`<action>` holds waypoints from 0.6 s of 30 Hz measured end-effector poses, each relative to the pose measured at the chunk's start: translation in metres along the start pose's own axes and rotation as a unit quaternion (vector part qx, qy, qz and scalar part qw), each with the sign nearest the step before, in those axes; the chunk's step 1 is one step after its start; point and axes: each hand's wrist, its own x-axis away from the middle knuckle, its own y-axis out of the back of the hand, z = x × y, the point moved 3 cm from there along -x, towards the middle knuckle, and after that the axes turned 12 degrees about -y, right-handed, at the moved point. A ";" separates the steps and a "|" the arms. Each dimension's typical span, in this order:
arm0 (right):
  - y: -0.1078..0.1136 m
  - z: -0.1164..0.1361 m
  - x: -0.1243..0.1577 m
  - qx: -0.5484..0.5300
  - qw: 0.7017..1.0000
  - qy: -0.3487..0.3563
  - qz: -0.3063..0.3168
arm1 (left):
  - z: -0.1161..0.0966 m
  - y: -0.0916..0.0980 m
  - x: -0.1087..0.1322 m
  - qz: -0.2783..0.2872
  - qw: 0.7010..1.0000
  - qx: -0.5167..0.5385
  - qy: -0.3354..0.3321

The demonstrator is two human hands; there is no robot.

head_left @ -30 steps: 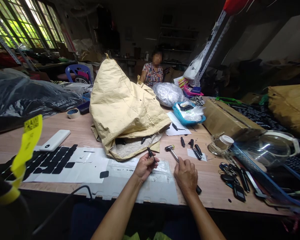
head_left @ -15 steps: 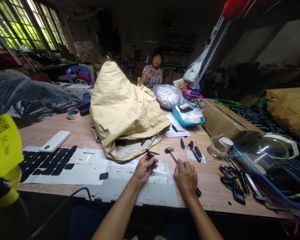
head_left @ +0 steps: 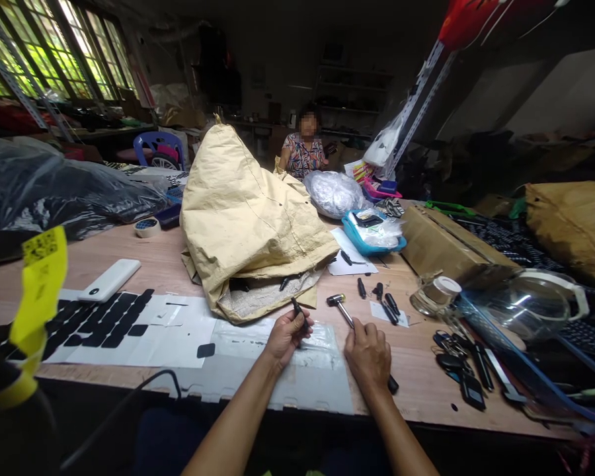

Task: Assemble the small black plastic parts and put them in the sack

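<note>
Between the fingers of my left hand [head_left: 288,336] is a small black cylindrical piece [head_left: 296,307], its tip pointing up and away from me. This hand is above a translucent plastic sheet [head_left: 322,383] on the table. My right hand [head_left: 369,350] is wrapped round the shaft of a small hammer [head_left: 346,315]. The hammer's head lies forward and left of the fingers, and its black grip sticks out below the palm. Just beyond both hands is the mouth of a large tan sack [head_left: 258,218], with dark pieces showing inside.
Several black pieces [head_left: 391,304] lie right of the sack. Black patches on white paper [head_left: 178,330], a white power bank [head_left: 110,280] and a tape roll [head_left: 147,228] are on the left. Keys [head_left: 456,363], a glass jug [head_left: 525,304] and a cardboard box [head_left: 446,244] stand right. A person [head_left: 303,149] sits opposite.
The black piece in my left hand has tilted more upright. My right hand stays on the hammer. Across the table, the person's hand has come up into sight.
</note>
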 end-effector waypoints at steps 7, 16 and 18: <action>0.002 0.001 0.000 0.014 1.000 0.002 -0.005 | -0.002 -0.001 0.001 0.002 1.000 0.005 -0.009; 0.003 0.001 -0.001 0.015 1.000 0.010 -0.015 | 0.000 -0.001 0.001 0.004 1.000 -0.001 0.013; 0.002 0.001 0.000 0.018 1.000 0.010 -0.019 | 0.000 -0.001 0.001 -0.002 1.000 -0.005 0.012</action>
